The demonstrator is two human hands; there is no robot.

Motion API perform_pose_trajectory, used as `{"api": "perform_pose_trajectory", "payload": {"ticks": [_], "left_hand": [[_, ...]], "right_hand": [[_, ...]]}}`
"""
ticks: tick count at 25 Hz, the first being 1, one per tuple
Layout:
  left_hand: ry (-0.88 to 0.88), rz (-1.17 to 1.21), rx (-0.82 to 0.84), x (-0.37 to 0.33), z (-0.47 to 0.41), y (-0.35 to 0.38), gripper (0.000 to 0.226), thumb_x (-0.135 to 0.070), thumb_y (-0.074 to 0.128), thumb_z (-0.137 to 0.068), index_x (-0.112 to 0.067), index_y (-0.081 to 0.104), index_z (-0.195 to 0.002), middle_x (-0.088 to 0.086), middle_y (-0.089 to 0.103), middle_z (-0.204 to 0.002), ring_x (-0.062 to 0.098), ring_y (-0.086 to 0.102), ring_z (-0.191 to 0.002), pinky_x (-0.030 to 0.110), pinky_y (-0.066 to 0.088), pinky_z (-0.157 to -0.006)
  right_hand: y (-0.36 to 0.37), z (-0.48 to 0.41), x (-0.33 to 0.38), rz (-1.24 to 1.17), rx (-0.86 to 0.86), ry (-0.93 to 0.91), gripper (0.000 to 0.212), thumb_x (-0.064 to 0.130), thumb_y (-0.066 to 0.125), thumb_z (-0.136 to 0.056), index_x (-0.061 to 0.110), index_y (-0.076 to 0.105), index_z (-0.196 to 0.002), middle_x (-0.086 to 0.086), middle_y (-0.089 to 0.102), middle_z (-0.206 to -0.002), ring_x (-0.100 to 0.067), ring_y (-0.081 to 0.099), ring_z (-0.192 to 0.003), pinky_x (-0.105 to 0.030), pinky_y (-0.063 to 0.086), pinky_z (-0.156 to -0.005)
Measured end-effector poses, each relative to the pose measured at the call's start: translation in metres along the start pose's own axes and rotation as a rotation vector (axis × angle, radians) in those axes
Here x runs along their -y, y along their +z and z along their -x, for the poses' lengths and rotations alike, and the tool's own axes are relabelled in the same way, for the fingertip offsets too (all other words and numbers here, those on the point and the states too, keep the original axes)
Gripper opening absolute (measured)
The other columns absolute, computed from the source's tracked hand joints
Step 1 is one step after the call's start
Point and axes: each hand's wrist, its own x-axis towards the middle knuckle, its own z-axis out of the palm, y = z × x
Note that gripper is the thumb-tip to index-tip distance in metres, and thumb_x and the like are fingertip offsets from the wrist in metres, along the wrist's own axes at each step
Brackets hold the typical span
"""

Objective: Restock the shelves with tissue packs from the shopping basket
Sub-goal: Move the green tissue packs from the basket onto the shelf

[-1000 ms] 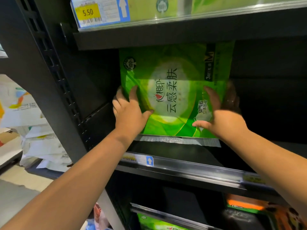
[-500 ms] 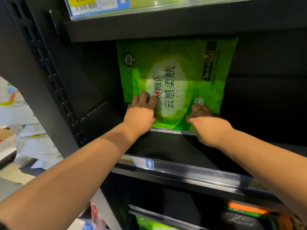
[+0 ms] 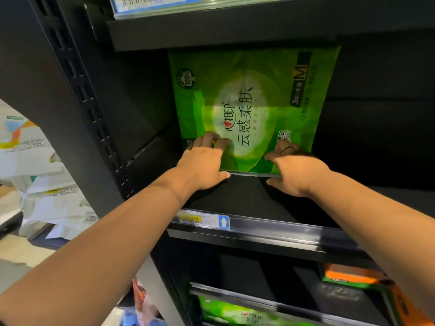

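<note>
A large green tissue pack [image 3: 254, 95] stands upright deep in the black shelf [image 3: 277, 234], close to the back wall and left of the bay's middle. My left hand [image 3: 202, 163] presses on its lower left corner, fingers curled on the front and thumb along the bottom edge. My right hand [image 3: 296, 170] grips the lower right part the same way, a ring on one finger. The pack's bottom edge rests on the shelf board. The shopping basket is out of sight.
The shelf above [image 3: 223, 27] sits just over the pack's top. A yellow price tag [image 3: 202, 220] is on the front rail. Below lie another green pack [image 3: 235, 314] and an orange pack [image 3: 348, 276]. White bags [image 3: 47, 203] pile beyond the slotted upright [image 3: 77, 90].
Both hands have pushed the green pack deeper into the shelf and slid down from its middle to its bottom edge, fingers now curled. The view has moved closer.
</note>
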Motion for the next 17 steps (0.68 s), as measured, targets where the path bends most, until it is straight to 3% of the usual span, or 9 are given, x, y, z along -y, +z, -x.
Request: {"api": "perform_pose_trajectory", "payload": {"ticks": [5, 8, 12, 14, 17], "left_hand": [[0.070, 0.026, -0.048, -0.013, 0.024, -0.011, 0.073, -0.056, 0.059, -0.085, -0.024, 0.030, -0.144, 0.007, 0.040, -0.141, 0.029, 0.038, -0.130, 0.047, 0.028, -0.111], [0.182, 0.152, -0.101, -0.034, 0.037, -0.017, 0.072, -0.057, 0.056, -0.087, -0.026, 0.028, -0.147, -0.001, 0.040, -0.146, 0.021, 0.032, -0.136, 0.048, 0.022, -0.116], [0.374, 0.179, -0.086, -0.077, 0.054, -0.007, 0.074, -0.057, 0.053, -0.088, -0.034, 0.019, -0.150, -0.011, 0.020, -0.157, 0.015, 0.009, -0.147, 0.042, -0.002, -0.120], [0.466, 0.215, -0.109, -0.099, 0.064, 0.002, 0.074, -0.056, 0.054, -0.088, -0.032, 0.020, -0.150, -0.010, 0.020, -0.158, 0.016, 0.008, -0.148, 0.041, -0.004, -0.119], [0.587, 0.300, -0.168, -0.133, 0.085, 0.018, 0.072, -0.054, 0.054, -0.087, -0.025, 0.031, -0.149, -0.004, 0.029, -0.155, 0.020, 0.017, -0.146, 0.043, 0.004, -0.120]], "right_hand": [[-0.014, 0.042, 0.015, 0.019, -0.173, 0.216, 0.059, 0.059, 0.051, -0.088, 0.028, 0.041, -0.138, -0.009, 0.054, -0.128, -0.032, 0.052, -0.116, -0.043, 0.046, -0.093], [-0.012, 0.081, 0.018, 0.028, -0.332, 0.304, 0.059, 0.060, 0.051, -0.087, 0.025, 0.047, -0.135, -0.010, 0.050, -0.132, -0.032, 0.045, -0.122, -0.047, 0.043, -0.098], [0.000, 0.139, 0.022, -0.007, -0.429, 0.435, 0.063, 0.057, 0.054, -0.087, 0.024, 0.046, -0.140, -0.011, 0.040, -0.147, -0.034, 0.030, -0.139, -0.057, 0.025, -0.111], [0.010, 0.170, 0.020, 0.017, -0.362, 0.535, 0.065, 0.062, 0.044, -0.088, 0.029, 0.038, -0.144, -0.008, 0.031, -0.153, -0.031, 0.021, -0.144, -0.057, 0.017, -0.114], [0.023, 0.222, 0.013, 0.016, -0.411, 0.630, 0.067, 0.064, 0.040, -0.085, 0.027, 0.043, -0.141, -0.011, 0.036, -0.151, -0.034, 0.027, -0.141, -0.062, 0.023, -0.110]]}}
